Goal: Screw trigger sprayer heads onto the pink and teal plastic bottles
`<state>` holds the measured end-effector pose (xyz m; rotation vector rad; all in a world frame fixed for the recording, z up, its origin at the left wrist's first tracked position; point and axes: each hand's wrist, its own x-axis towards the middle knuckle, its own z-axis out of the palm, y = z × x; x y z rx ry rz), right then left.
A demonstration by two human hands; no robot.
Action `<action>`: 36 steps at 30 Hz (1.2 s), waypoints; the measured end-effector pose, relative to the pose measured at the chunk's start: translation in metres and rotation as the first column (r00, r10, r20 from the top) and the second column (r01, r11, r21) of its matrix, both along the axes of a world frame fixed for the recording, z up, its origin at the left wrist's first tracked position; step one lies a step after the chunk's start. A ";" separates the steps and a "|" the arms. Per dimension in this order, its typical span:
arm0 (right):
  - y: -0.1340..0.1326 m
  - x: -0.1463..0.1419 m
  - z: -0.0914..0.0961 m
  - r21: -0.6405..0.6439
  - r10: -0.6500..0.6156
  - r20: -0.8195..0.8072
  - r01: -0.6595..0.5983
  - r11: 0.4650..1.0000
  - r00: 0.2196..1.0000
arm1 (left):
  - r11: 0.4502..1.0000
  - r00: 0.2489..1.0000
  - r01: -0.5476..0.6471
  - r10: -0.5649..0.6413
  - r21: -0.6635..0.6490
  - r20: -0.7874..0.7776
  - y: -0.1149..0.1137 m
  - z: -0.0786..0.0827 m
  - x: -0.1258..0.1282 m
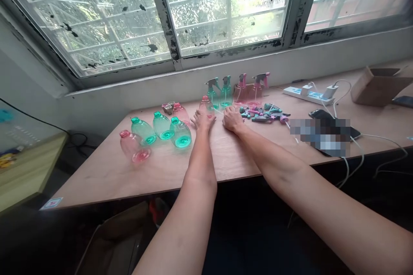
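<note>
My left hand (202,119) is closed round the lower part of a clear pink bottle (205,102) with no top on it. Just to the right, my right hand (231,118) is curled over a trigger spray head, mostly hidden by the fingers; its thin white tube (218,112) points toward the pink bottle. Beside the right hand lies a pile of loose grey, green and pink spray heads (266,114). Left of my hands stand open bottles: a pink bottle (181,113), a green bottle (180,133) among several green ones, and another pink bottle (131,146).
Several bottles with spray heads fitted, among them a green spray bottle (226,92), stand by the wall. On the right are a power strip (308,95) with white cables, a phone (322,115) and a cardboard box (376,88). The wooden table's front edge (129,198) runs below.
</note>
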<state>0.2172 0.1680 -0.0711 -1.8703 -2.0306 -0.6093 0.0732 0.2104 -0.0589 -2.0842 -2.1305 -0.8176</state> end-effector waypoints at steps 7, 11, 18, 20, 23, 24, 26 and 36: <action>-0.010 -0.001 -0.001 0.007 -0.002 -0.022 0.002 1.000 1.000 | 0.999 0.999 0.038 -0.038 0.013 0.012 -0.008 0.000 -0.011; -0.011 0.000 -0.002 0.003 0.011 -0.051 -0.011 1.000 0.999 | 0.997 0.997 0.064 -0.065 0.033 0.032 -0.009 -0.003 -0.012; -0.011 -0.003 -0.002 -0.007 0.022 -0.173 -0.023 1.000 0.985 | 0.990 0.988 0.125 -0.130 0.069 0.082 -0.011 -0.009 -0.013; -0.017 -0.003 -0.004 -0.004 0.027 -0.215 -0.029 1.000 0.976 | 0.987 0.982 0.144 -0.152 0.072 0.114 -0.013 -0.009 -0.016; -0.032 -0.001 -0.010 -0.003 0.034 -0.261 -0.037 0.999 0.965 | 0.981 0.964 0.177 -0.189 0.079 0.186 -0.017 -0.008 -0.021; -0.037 0.001 -0.013 -0.007 0.030 -0.275 -0.033 0.999 0.961 | 0.978 0.955 0.190 -0.204 0.083 0.216 -0.018 -0.007 -0.023; -0.048 0.003 -0.016 -0.025 0.011 -0.302 -0.019 0.999 0.953 | 0.972 0.930 0.219 -0.236 0.091 0.281 -0.022 -0.003 -0.025; -0.119 0.002 -0.009 -0.109 -0.076 -0.378 0.037 0.993 0.923 | 0.976 0.635 0.215 -0.176 0.047 0.752 -0.106 -0.003 -0.027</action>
